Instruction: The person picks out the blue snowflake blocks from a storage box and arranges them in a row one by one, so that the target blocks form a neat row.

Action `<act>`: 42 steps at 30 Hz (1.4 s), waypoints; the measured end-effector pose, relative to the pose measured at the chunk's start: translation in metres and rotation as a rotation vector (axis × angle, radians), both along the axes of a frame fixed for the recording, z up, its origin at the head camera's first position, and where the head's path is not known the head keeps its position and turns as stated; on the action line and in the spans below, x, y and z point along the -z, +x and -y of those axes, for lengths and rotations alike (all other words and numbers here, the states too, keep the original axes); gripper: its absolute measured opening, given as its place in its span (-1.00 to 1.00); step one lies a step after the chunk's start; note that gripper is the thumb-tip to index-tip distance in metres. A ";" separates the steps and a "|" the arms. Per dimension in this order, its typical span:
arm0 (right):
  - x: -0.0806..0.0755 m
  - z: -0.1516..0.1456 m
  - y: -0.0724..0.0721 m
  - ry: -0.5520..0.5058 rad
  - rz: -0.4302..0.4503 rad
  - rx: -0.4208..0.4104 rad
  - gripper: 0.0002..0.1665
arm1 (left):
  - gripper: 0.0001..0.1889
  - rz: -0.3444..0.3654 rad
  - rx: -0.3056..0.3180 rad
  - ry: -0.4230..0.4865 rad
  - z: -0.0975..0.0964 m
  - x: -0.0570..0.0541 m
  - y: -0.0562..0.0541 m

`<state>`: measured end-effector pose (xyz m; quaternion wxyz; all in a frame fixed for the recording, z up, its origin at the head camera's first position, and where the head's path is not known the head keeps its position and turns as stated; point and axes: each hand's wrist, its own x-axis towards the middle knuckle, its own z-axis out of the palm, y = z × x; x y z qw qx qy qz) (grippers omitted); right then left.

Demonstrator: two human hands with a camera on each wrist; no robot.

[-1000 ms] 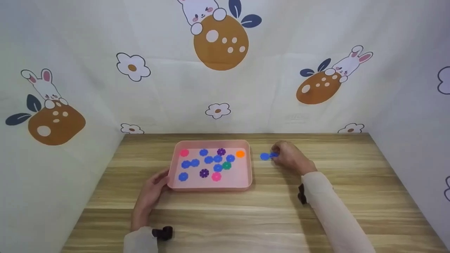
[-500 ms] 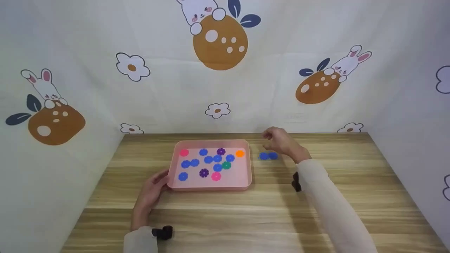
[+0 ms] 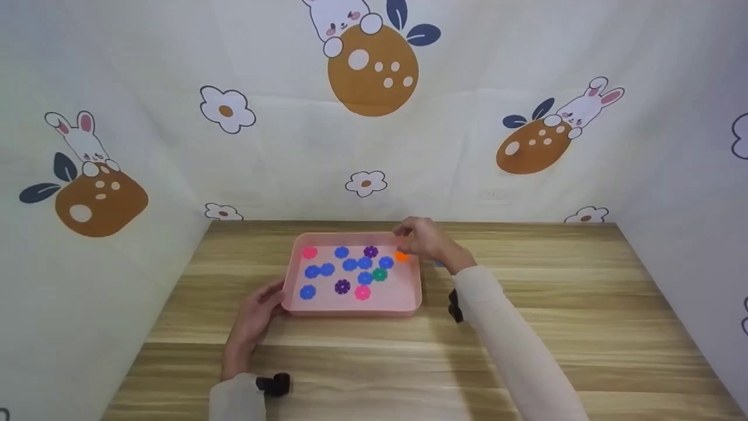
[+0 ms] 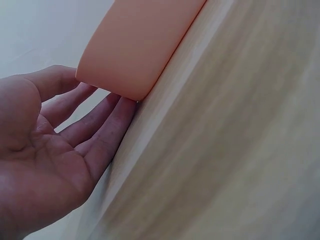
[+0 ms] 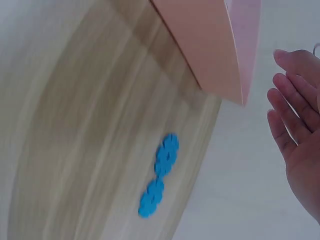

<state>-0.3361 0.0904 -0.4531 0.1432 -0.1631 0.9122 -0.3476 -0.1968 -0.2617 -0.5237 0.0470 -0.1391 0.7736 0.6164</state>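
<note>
A pink tray [image 3: 350, 313] stands on the table, holding several flower-shaped plastic discs: blue, purple [image 3: 342, 286], pink [image 3: 362, 292], green [image 3: 380, 274] and orange [image 3: 401, 256]. Some discs inside are joined, such as a blue pair [image 3: 319, 271]. My left hand [image 3: 252, 318] rests against the tray's left side, its extended fingers touching the wall in the left wrist view. Over the tray's right back corner hovers my right hand [image 3: 428, 240], fingers loosely bent and holding nothing. Two joined blue discs [image 5: 159, 175] lie on the table right of the tray, mostly hidden by this hand in the head view.
The wood-grain table [image 3: 362, 368] reaches back to a patterned cloth wall [image 3: 280, 158], with further cloth at both sides. A black wrist mount [image 3: 274, 384] sits at the left sleeve, another [image 3: 456, 305] at the right.
My right hand has let go of the joined blue discs on the table, risen, and moved left to above the tray's right edge. The left hand stays at the tray.
</note>
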 end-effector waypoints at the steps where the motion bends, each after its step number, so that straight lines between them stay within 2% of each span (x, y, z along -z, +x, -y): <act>1: 0.002 0.005 0.001 -0.005 0.013 0.003 -0.52 | -0.54 -0.002 0.002 -0.005 0.000 0.000 0.000; 9: 0.021 0.024 0.008 -0.027 0.059 -0.006 -0.56 | -0.55 -0.021 0.007 -0.002 0.000 0.002 0.001; 15: 0.031 0.027 0.007 0.041 -0.031 -0.049 -0.58 | -0.54 -0.038 -0.020 0.050 -0.001 0.001 0.000; 19: 0.036 0.027 0.008 0.086 -0.044 -0.052 -0.51 | -0.54 -0.016 -0.025 0.047 -0.001 0.000 -0.001; 22: 0.038 0.028 0.009 0.094 -0.036 -0.043 -0.47 | -0.54 -0.006 -0.016 0.028 -0.001 0.000 -0.002; 27: 0.039 0.031 0.008 0.088 -0.023 -0.040 -0.53 | -0.54 -0.003 -0.012 0.019 0.000 0.000 0.000; 34: 0.040 0.033 0.008 0.121 -0.050 -0.034 -0.58 | -0.54 -0.016 -0.007 0.026 0.001 0.001 -0.002; 40: 0.041 0.033 0.011 0.116 0.000 -0.010 -0.67 | -0.54 -0.009 0.002 0.013 0.002 0.003 0.000; 42: 0.043 0.033 0.012 0.126 -0.029 -0.023 -0.71 | -0.54 -0.026 -0.002 0.034 0.002 0.004 0.000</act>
